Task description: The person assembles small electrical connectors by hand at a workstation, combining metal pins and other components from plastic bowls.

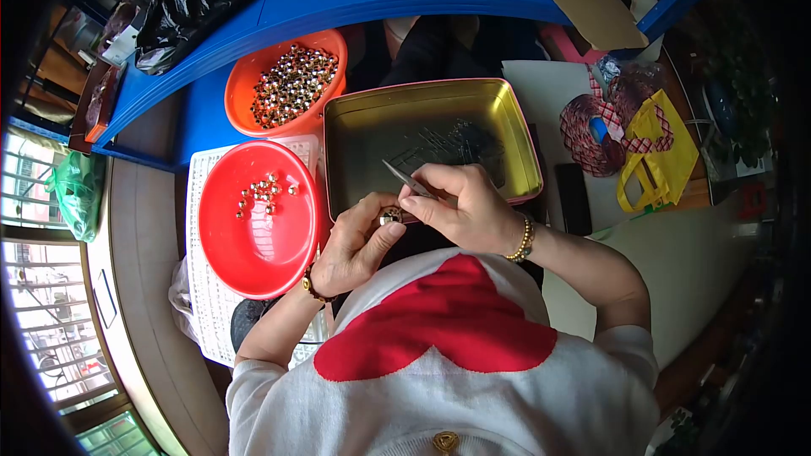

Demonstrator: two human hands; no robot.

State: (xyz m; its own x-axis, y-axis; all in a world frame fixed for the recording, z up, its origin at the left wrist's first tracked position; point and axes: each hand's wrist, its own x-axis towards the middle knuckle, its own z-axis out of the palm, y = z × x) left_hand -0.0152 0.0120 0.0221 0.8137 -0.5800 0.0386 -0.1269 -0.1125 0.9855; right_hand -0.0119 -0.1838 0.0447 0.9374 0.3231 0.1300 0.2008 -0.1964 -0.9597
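Observation:
My left hand (359, 245) pinches a small shiny metallic ball (390, 216) between thumb and fingers, just below the front edge of the tin. Close beside it on the right, my right hand (456, 207) grips a slim pointed metal tool (407, 177), its tip directed up and to the left. Beyond both hands lies a rectangular gold-coloured tin (363, 131) with thin, dark, needle-like pieces (439, 145) inside. To the left, a red bowl (224, 241) holds several shiny balls (269, 190). The ball's underside is hidden by my fingers.
An orange bowl (241, 97) full of metallic balls stands behind the red bowl, which rests on a white perforated tray (203, 287). Rolls of checked ribbon (583, 139), a yellow bag (676, 160) and a black phone-like object (573, 198) lie right. A blue shelf edge (380, 4) crosses the back.

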